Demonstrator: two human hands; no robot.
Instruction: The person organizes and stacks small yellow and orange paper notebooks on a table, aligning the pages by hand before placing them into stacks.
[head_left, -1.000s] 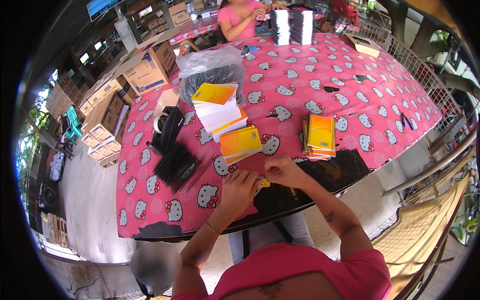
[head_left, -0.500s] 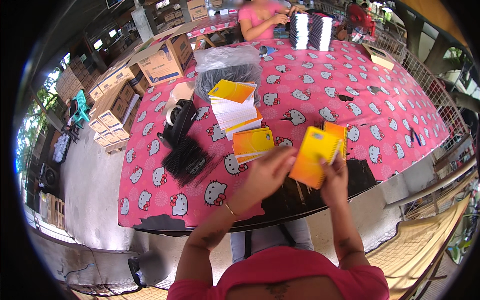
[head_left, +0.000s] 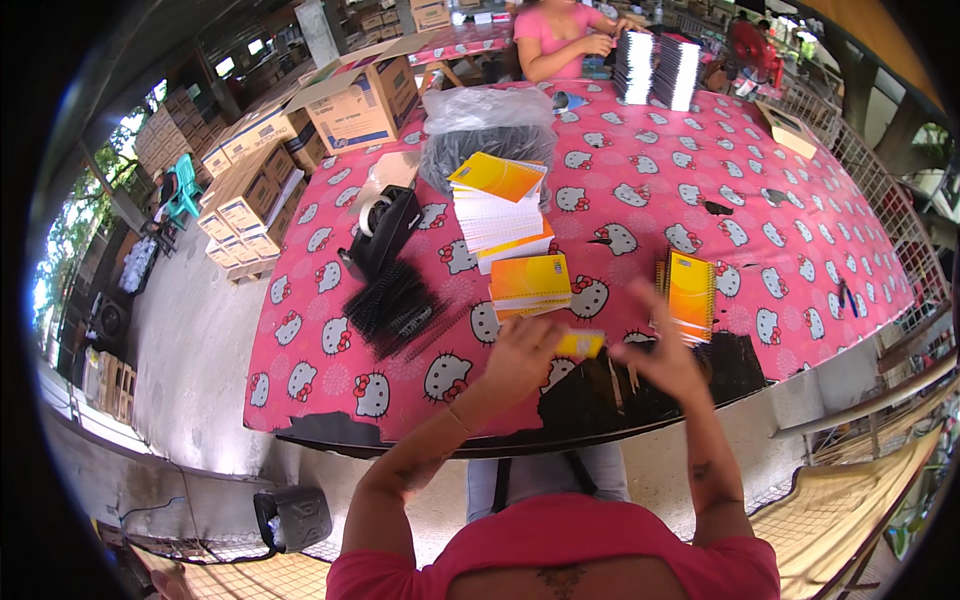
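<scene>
The left hand (head_left: 525, 350) pinches one end of a small yellow piece (head_left: 580, 344), which sits low between both hands, over the near edge of the pink table (head_left: 800, 230). The right hand (head_left: 665, 355) is just beside the other end with its fingers spread, and it is hard to tell if it touches the piece or has let go. It looks like the person is handling a part of a book, maybe a cover, close to the body. The hands would need to keep the piece flat and line up its edge with care. A short pile of orange books (head_left: 530, 285) lies just past the left hand, and a taller pile (head_left: 498, 215) with white pages stands behind it. One orange book with a wire edge (head_left: 690, 295) lies near the right hand. Black coils (head_left: 395, 305) lie to the left, next to a black tape holder (head_left: 385, 232). A clear bag (head_left: 485, 125) of dark things sits farther back. Brown boxes (head_left: 365, 95) with blue labels stand at the left, some open. Far across the table, another person (head_left: 560, 35) works by two tall black and white stacks (head_left: 655, 70).
</scene>
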